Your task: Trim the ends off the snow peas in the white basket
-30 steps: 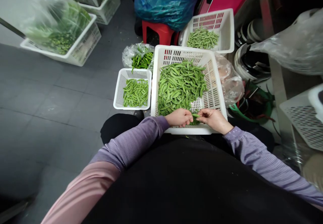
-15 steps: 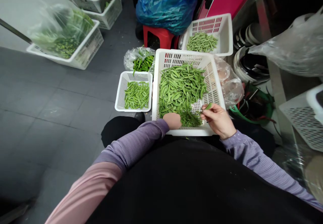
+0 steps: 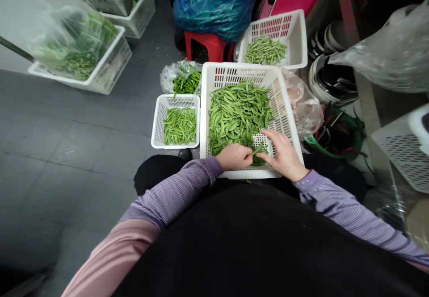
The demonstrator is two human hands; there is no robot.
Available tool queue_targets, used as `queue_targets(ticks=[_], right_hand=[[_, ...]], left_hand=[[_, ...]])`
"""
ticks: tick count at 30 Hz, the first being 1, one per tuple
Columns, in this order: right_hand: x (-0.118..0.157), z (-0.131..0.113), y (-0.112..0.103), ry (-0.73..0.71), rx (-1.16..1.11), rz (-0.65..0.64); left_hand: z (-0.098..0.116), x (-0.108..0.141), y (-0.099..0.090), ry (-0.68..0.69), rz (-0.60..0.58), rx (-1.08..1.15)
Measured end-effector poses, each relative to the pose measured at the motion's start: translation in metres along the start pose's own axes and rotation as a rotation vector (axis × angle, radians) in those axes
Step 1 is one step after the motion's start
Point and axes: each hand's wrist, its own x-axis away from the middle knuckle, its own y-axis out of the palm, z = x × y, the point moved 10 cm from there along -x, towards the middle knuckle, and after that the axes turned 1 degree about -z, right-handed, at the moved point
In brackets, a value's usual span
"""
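A large white basket [image 3: 291, 123] rests in front of my body with a heap of snow peas [image 3: 234, 109] in it. Over its near side, my left hand [image 3: 234, 157] is closed, and a green snow pea pod [image 3: 258, 148] sticks out from its fingertips. My right hand [image 3: 284, 154] faces it from the right, thumb and fingers apart around the pod's free end; no firm hold shows there. Thin green trimmings [image 3: 258, 161] lie below the hands, partly hidden by them.
On the left, a small white basket [image 3: 154, 129] holds more pods, with a bag of green chillies [image 3: 186, 82] behind. A white basket of cut beans [image 3: 296, 42], a red stool [image 3: 208, 47] and a green tub [image 3: 317, 147] stand around. Crates [image 3: 115, 69] sit far left.
My left hand has moved right, toward the right hand. The right hand has opened its pinch, and the piece of pod it held no longer shows there.
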Motion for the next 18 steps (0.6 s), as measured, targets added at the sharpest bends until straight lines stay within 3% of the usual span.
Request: queue_targets(ticks=[2,4,6,8,11,13,15,18], right_hand=[[-0.002,-0.019,0.011,-0.177,0.245,-0.161],[-0.005,-0.022,0.019,-0.192,0.258,-0.229],[-0.011,-0.008,0.014,-0.047,0.057,-0.124],[-0.016,0.019,0.004,0.124,-0.272,0.065],[-0.02,0.07,-0.019,0.258,-0.622,0.37],[-0.023,0.102,-0.032,0.34,-0.56,0.475],[-0.034,0.122,-0.018,0.437,-0.295,0.288],[-0.043,0.133,0.043,0.47,0.266,-0.263]], left_hand=[[-0.002,0.0,-0.003,0.0,0.024,-0.044],[-0.005,0.0,-0.013,-0.025,0.096,0.004],[-0.013,0.0,-0.022,-0.097,0.175,0.134],[-0.024,-0.002,-0.017,-0.182,0.155,0.253],[-0.034,-0.002,0.015,-0.252,-0.085,0.119],[-0.038,0.002,0.037,-0.246,-0.237,-0.089],[-0.038,0.004,0.047,-0.215,-0.28,-0.203],[-0.035,0.004,0.047,-0.185,-0.258,-0.217]])
